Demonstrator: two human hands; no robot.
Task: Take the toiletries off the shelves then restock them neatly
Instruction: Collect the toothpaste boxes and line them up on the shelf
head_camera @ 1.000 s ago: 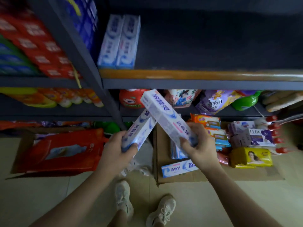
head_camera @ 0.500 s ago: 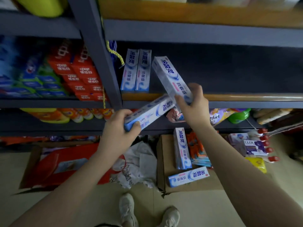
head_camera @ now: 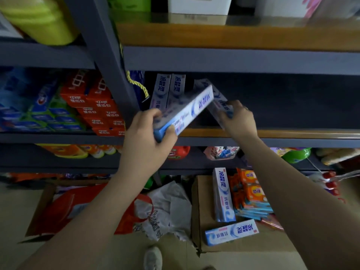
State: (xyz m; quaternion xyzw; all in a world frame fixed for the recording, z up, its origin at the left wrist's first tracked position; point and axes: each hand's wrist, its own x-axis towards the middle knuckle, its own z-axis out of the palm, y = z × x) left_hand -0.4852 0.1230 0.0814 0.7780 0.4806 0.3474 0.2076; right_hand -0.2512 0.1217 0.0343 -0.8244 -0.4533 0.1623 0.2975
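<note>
Restocking step, boxes going back on the middle shelf [head_camera: 272,133]. Left to right: red toothpaste boxes [head_camera: 97,106] stacked in the bay left of the upright. Just right of the upright, two white-blue toothpaste boxes [head_camera: 168,90] already stand on end at the shelf's left end. Your left hand [head_camera: 148,137] grips a third box [head_camera: 187,112] at its lower end, fingers wrapped round it, the box tilted up and right over the shelf's front edge. Your right hand [head_camera: 238,119] pinches a fourth box [head_camera: 218,100] near its low end; that one leans up and left, its top behind the left box. Whether the two boxes touch, can't tell, it's blurry. Down on the floor, a cardboard carton [head_camera: 202,211] holds two more of the same toothpaste [head_camera: 223,195] plus orange packs.

Next, judging by this: stand the left box upright just beside the two placed, then the right one beside it, labels facing front.
</note>
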